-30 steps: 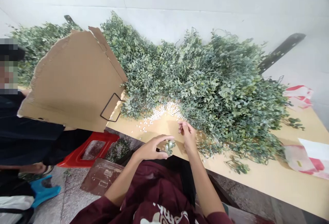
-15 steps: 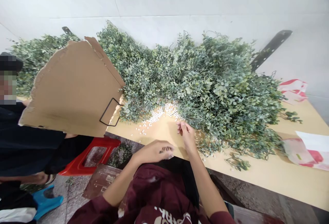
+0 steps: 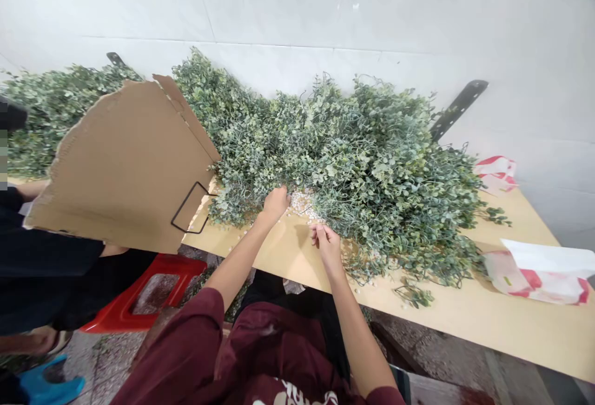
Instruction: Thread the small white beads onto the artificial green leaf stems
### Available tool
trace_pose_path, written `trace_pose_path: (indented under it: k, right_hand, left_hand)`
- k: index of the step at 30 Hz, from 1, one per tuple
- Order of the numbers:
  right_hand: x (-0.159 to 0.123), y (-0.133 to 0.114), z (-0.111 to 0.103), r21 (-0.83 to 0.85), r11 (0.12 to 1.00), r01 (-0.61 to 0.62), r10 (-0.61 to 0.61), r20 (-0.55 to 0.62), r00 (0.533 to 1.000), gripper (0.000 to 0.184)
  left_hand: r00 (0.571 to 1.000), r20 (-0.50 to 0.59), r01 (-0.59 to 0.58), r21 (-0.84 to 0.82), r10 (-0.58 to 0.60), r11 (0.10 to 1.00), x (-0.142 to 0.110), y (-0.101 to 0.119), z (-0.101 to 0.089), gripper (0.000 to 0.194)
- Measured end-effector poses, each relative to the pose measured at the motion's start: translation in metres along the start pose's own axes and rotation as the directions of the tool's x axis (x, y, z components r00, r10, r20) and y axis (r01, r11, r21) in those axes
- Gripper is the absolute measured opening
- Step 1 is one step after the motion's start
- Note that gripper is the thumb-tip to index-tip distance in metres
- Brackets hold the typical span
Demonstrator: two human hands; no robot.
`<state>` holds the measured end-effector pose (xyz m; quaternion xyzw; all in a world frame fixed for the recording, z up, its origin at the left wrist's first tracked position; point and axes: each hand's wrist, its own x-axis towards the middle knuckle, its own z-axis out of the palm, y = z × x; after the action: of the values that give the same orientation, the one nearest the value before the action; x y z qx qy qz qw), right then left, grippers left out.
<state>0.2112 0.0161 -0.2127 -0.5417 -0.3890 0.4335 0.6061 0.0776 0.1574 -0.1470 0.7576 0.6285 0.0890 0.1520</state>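
Note:
My left hand (image 3: 277, 201) reaches onto the table, at the left edge of a scatter of small white pieces (image 3: 303, 201). Its fingers are curled away from view beside the leaves, so whatever they grip is hidden. My right hand (image 3: 326, 240) is in front of the pieces, thumb and fingertips pinched together; anything between them is too small to make out. Behind both hands rises a large heap of artificial green leaf sprigs (image 3: 362, 151). A loose sprig (image 3: 413, 295) lies near the front edge, right of my right hand.
A torn cardboard sheet (image 3: 121, 169) with a black wire frame (image 3: 193, 208) stands at left, partly hiding a person in dark clothes (image 3: 41, 275). A red stool (image 3: 149, 293) is below it. Red-and-white plastic bags (image 3: 534, 281) lie on the table (image 3: 493, 330) at right.
My left hand has moved from the table's front edge forward to the white pieces. My right hand stays pinched in nearly the same place. The view has tilted up slightly and shifted right.

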Motion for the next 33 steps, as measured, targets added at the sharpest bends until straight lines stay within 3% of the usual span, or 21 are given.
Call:
trace_pose_path:
  k: [3,6,8,11,14,18,21,23,25,29,33]
  right_hand:
    - [0.000,0.002,0.000,-0.030,0.999,0.020,-0.019,0.014,1.000,0.037]
    - [-0.003,0.004,0.001,-0.080,0.995,0.061,-0.054,0.091,0.994,0.031]
    - [-0.006,0.005,0.003,-0.099,0.991,0.084,-0.066,0.176,0.982,0.029]
    - [-0.011,0.005,0.008,-0.153,0.982,0.109,-0.064,0.273,0.960,0.026]
    - [-0.014,0.005,0.011,-0.213,0.970,0.115,-0.049,0.291,0.956,0.019]
    - [-0.012,0.006,0.011,-0.228,0.969,0.097,-0.035,0.263,0.964,0.029]
    - [-0.010,0.007,0.011,-0.230,0.972,0.057,-0.008,0.211,0.977,0.034]
    - [-0.010,0.008,0.010,-0.252,0.966,0.057,-0.004,0.204,0.979,0.038]
    - [-0.010,0.009,0.010,-0.312,0.945,0.101,-0.034,0.211,0.977,0.041]
    - [-0.010,0.014,0.008,-0.436,0.885,0.166,-0.064,0.241,0.968,0.043]
    - [-0.008,0.017,0.008,-0.462,0.870,0.173,-0.064,0.242,0.968,0.045]
  left_hand:
    - [0.997,-0.061,-0.046,-0.053,0.043,0.998,-0.017,-0.010,-0.010,0.016]
    - [0.967,-0.204,-0.215,-0.330,0.153,0.919,-0.053,-0.022,-0.012,0.015]
    - [0.965,-0.186,-0.253,-0.494,0.183,0.832,-0.080,-0.028,-0.003,0.017]
    - [0.982,-0.059,-0.163,-0.751,0.181,0.640,-0.114,-0.034,0.027,0.019]
    - [0.999,-0.010,-0.030,-0.903,0.048,0.429,-0.131,-0.036,0.056,0.026]
    - [0.993,-0.009,0.012,-0.984,-0.118,0.177,-0.134,-0.032,0.066,0.037]
    - [0.998,0.043,0.040,-0.997,0.041,0.069,-0.132,-0.029,0.062,0.065]
    - [0.978,0.065,0.044,-0.993,0.197,0.105,-0.130,-0.029,0.061,0.073]
    - [0.959,0.044,-0.011,-0.981,0.281,0.192,-0.127,-0.029,0.063,0.066]
    - [0.946,-0.024,-0.146,-0.923,0.324,0.357,-0.122,-0.029,0.067,0.051]
    - [0.937,-0.107,-0.250,-0.869,0.331,0.426,-0.121,-0.025,0.070,0.039]
